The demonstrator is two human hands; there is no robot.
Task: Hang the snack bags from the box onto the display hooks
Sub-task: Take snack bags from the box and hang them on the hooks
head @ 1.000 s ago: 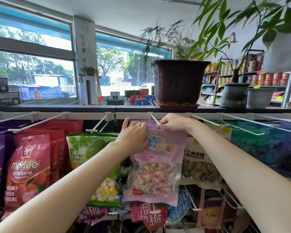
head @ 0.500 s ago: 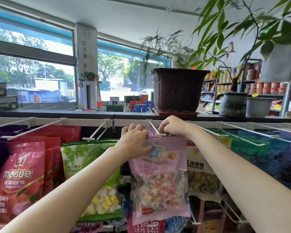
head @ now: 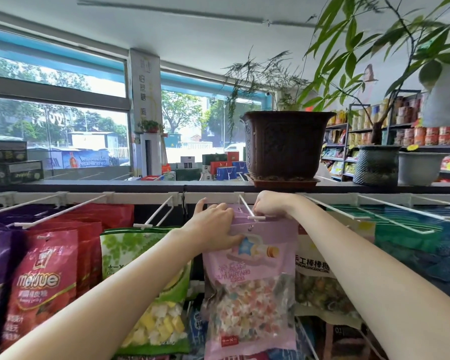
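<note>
A pink snack bag [head: 250, 294] with a clear window of pastel candies hangs low in the middle of the rack. My left hand [head: 213, 227] grips its top left corner. My right hand [head: 272, 205] pinches the top edge at the right, beside the white display hook [head: 248, 210]. The hook's crossbar tip sits just above the bag's hang hole. Whether the hook passes through the hole is hidden by my fingers. The box is out of view.
Red Meijue bags [head: 43, 279] and purple bags hang at the left, a green bag [head: 151, 302] next to the pink one, green and blue packs [head: 411, 235] at the right. A brown plant pot [head: 286, 144] stands on the shelf top above the hook. An empty hook [head: 156, 214] juts out left of my hands.
The view has tilted up slightly. Both hands have stayed at the hook with the pink bag's top, which has shifted a little against the hook tip.
</note>
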